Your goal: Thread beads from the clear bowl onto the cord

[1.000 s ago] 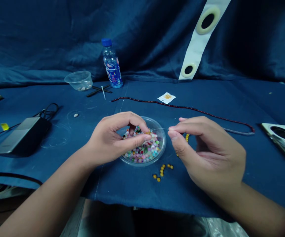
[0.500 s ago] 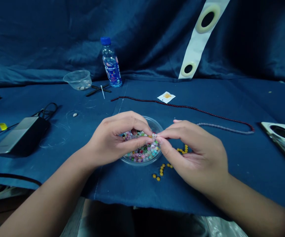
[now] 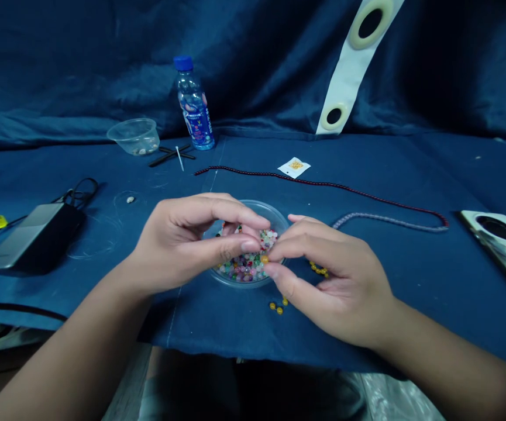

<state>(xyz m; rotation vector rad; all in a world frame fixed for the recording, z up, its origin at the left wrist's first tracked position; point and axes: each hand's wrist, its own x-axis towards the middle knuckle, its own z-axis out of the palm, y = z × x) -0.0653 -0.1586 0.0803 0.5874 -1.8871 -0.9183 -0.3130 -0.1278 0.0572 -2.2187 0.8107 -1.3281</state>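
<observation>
Left hand (image 3: 180,242) pinched, right hand (image 3: 336,286) pinched — both raised, close together

multicoloured round beads (image 3: 246,269) lie in a shallow clear dish (image 3: 274,216), amber beads (image 3: 320,270) beside it

Left hand (image 3: 182,242) curled above a round clear plastic dish (image 3: 276,213) heaped with multicoloured polished beads (image 3: 246,269), thumb and forefinger pinched together over it. Right hand (image 3: 336,286) close beside, fingertips right at a round amber bead (image 3: 264,259) over the dish; which hand holds it, impossible to tell. Loose amber beads (image 3: 278,307) on the dark blue cloth counter (image 3: 410,169), just below the dish. Farther back, a long dark red bead strand (image 3: 323,185) joining a pale grey bead strand (image 3: 388,221), and a clear plastic water bottle with a blue cap (image 3: 193,105) near the counter's back edge.
</observation>
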